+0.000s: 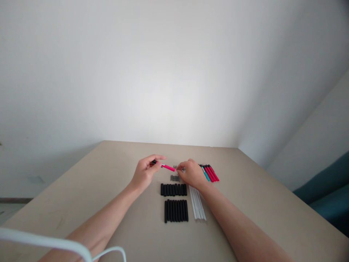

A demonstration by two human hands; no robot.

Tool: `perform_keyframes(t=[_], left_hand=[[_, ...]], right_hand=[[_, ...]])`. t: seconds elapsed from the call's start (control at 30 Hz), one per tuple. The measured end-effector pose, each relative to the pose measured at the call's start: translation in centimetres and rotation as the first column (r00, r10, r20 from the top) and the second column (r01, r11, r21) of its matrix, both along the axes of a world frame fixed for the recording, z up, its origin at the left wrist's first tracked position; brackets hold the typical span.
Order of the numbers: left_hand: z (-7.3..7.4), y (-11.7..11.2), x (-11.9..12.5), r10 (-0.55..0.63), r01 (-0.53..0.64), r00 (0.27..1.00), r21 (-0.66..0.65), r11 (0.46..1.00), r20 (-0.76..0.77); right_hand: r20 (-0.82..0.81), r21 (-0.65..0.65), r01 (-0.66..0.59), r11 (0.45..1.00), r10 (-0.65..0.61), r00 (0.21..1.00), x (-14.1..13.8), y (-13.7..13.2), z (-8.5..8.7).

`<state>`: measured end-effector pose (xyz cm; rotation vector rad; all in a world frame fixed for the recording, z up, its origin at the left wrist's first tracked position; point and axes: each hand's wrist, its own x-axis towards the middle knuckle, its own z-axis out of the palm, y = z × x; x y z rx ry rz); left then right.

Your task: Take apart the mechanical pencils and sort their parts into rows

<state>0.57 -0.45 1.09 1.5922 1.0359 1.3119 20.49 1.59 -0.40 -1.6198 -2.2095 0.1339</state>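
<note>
A pink and black pen [168, 167] is held between the thumb and fingers of my left hand [145, 168], its pink end pointing right. Close to that end is my right hand [191, 172], thumb and fingertips pinched together low over the table. What the pinch holds, if anything, is too small to tell. Small silvery pieces [183, 170] show by the right fingers, partly hidden. Just below the pen lies a row of small grey springs [175, 178]. A few tiny metal pieces [175, 166] sit behind the pink end.
Two rows of black pen barrels, an upper row [173, 189] and a lower row [176, 211], lie on the beige table [131, 233]. White refills [198, 205] lie beneath my right wrist. Pink pens [211, 173] and a turquoise pen [205, 173] are at the right. A white cable [49, 239] crosses the lower left.
</note>
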Motion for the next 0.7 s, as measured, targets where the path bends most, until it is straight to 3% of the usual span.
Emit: perform_keyframes(t=[0.2, 0.33, 0.47, 0.6, 0.7], left_hand=[[-0.1, 0.1, 0.0, 0.001, -0.001, 1.0, 0.0, 1.0, -0.008], [0.0, 0.1, 0.0, -0.002, 0.002, 0.999, -0.005, 1.0, -0.04], [0.1, 0.1, 0.2, -0.012, 0.013, 0.995, 0.006, 1.0, -0.096], [-0.3, 0.2, 0.4, -0.053, 0.054, 0.991, 0.007, 0.999, -0.12], [-0.4, 0.2, 0.6, -0.108, 0.109, 0.989, 0.001, 0.994, -0.102]], right_hand=[[-0.056, 0.033, -0.015, 0.999, 0.017, 0.998, 0.3, 0.2, -0.1], [-0.226, 0.155, 0.01, 0.988, 0.025, 0.974, 0.7, 0.2, 0.2], [-0.408, 0.243, -0.09, 0.966, 0.186, 0.894, 0.4, -0.7, 0.7], [-0.401, 0.286, -0.276, 0.918, 0.376, 0.835, -0.6, -2.0, 1.3], [-0.367, 0.296, -0.315, 0.902, 0.412, 0.834, -1.1, -2.3, 1.3]])
